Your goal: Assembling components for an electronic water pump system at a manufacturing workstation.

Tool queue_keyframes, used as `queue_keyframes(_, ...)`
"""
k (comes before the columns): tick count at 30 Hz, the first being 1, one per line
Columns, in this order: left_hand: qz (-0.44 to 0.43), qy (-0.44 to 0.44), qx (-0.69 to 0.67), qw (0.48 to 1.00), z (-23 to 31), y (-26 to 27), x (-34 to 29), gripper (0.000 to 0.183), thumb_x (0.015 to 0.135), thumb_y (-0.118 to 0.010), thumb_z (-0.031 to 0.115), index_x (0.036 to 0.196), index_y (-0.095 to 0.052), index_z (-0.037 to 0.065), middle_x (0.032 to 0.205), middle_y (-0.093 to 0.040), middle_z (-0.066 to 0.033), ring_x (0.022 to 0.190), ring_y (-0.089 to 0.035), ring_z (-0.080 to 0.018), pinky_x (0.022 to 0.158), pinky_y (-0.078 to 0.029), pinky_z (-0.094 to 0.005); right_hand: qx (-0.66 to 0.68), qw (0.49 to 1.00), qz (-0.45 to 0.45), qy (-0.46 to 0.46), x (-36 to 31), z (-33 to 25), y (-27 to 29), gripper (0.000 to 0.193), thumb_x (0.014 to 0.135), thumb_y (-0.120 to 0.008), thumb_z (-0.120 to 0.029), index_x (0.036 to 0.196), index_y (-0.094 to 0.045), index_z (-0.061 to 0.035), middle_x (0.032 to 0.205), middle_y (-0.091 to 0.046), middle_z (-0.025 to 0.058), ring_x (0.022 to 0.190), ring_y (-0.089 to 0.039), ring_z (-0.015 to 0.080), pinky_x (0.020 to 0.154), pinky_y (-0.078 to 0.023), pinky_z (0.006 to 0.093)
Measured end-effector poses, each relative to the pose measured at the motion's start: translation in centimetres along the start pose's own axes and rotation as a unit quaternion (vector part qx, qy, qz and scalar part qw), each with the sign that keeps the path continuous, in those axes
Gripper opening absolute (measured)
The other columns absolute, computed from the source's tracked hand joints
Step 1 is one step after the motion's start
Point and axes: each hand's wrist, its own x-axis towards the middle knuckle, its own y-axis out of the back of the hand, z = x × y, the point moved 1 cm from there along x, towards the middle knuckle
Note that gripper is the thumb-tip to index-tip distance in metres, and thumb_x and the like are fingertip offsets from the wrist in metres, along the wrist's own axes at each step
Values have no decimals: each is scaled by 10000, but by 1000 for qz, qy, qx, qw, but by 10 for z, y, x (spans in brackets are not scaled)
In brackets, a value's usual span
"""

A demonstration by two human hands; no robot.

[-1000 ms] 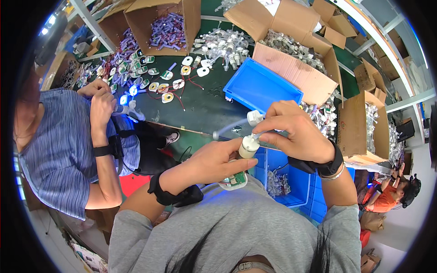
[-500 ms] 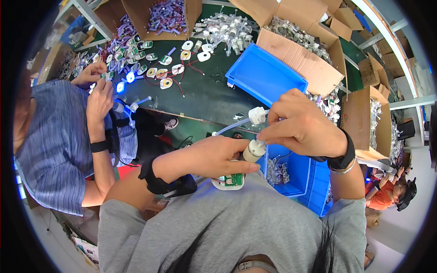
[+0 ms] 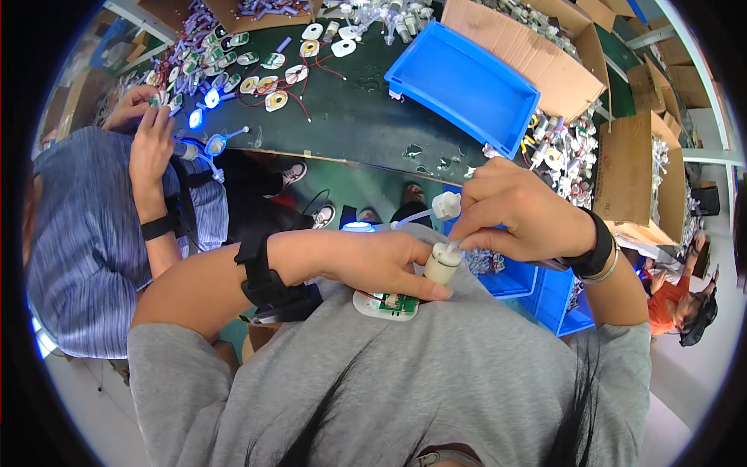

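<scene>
Cream-white plastic cylinder [image 3: 442, 267] is before the grey cloth shirt [image 3: 436, 350], clasped by the left hand [image 3: 381, 261]; the right hand [image 3: 502, 214] pinches its thin translucent stem [image 3: 452, 247]. Probably light, stiff, fragile at stem; better hold its body.

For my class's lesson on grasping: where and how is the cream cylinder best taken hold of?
Probably around the bare side wall of the cream cylinder, from the left: that wall is round, and its top end, leaning slightly right, is crowded by the right grip.
</scene>
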Motion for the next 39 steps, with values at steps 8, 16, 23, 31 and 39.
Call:
queue_keyframes(8, -33, 86, 93, 991, 15, -2, 4, 446, 770, -540, 461, 891, -564, 32, 700, -553, -41, 639, -510, -119, 560, -392, -251, 11, 999, -35, 15, -5, 4, -3, 77, 666, -639, -181, 698, -607, -119, 684, -504, -10, 662, -467, 186, 631, -321, 306)
queue_keyframes(16, 2, 25, 51, 998, -3, -18, 5, 438, 764, -556, 447, 845, -577, 17, 635, -540, -40, 591, -496, -128, 537, -382, -262, 27, 999, -31, 7, -16, -6, -19, 67, 666, -619, -171, 681, -592, -111, 669, -511, 8, 663, -496, 199, 608, -359, 315)
queue_keyframes(23, -23, 14, 31, 999, -24, -28, 10, 434, 768, -560, 426, 831, -580, -3, 653, -549, -60, 603, -504, -137, 551, -390, -265, 39, 999, 37, 2, -24, -11, -48, 64, 670, -614, -170, 672, -586, -112, 652, -479, 6, 651, -479, 172, 605, -327, 293)
queue_keyframes(31, -28, 54, 66, 996, 1, -23, 9, 390, 771, -564, 396, 912, -584, 33, 698, -569, -60, 640, -521, -153, 585, -398, -279, 124, 985, -123, -17, -17, -5, -26, 151, 663, -626, -140, 736, -582, -15, 666, -545, 81, 645, -536, 253, 569, -426, 330)
queue_keyframes(39, -22, 52, 18, 998, -5, -22, 8, 345, 771, -580, 353, 938, -578, 51, 643, -551, -19, 581, -487, -98, 534, -363, -249, 161, 983, -85, -29, -17, 1, -27, 94, 663, -632, -121, 706, -583, -53, 687, -561, 51, 676, -545, 222, 666, -409, 314)
